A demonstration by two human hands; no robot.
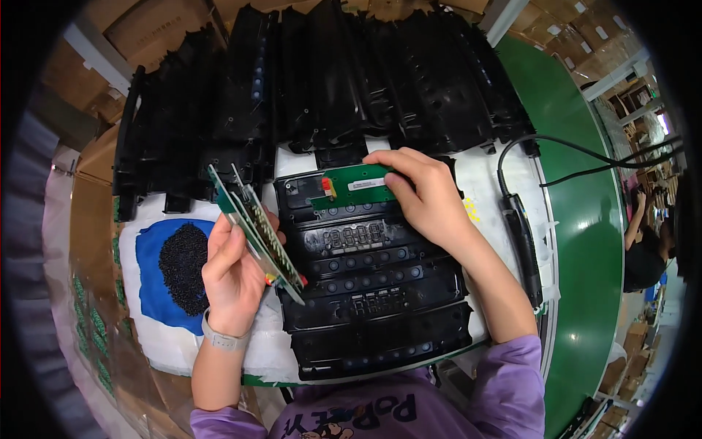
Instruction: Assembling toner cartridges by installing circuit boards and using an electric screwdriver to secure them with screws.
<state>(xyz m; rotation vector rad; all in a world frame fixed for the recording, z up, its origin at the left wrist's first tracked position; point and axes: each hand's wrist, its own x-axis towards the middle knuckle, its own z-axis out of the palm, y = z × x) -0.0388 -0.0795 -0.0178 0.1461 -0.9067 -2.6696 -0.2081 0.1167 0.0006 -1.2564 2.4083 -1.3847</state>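
My left hand (238,271) is closed around a small stack of circuit boards (257,233), held tilted on edge beside the black panels. With my right hand (420,194) I grip the right end of a green circuit board (357,184), thumb on its face. That board has a white label and a red-and-yellow connector at its left end. It lies over the far one of several black plastic panels (376,301), which lie in rows before me. Digit-shaped cutouts and rows of round buttons show on these panels. Whether the board touches the panel I cannot tell.
Black plastic housings (322,73) stand in a dense row at the back. On the left, a blue sheet (150,271) carries a pile of small black screws or similar parts (185,267). A corded black power screwdriver (521,249) lies at right, beside a green table surface (585,271).
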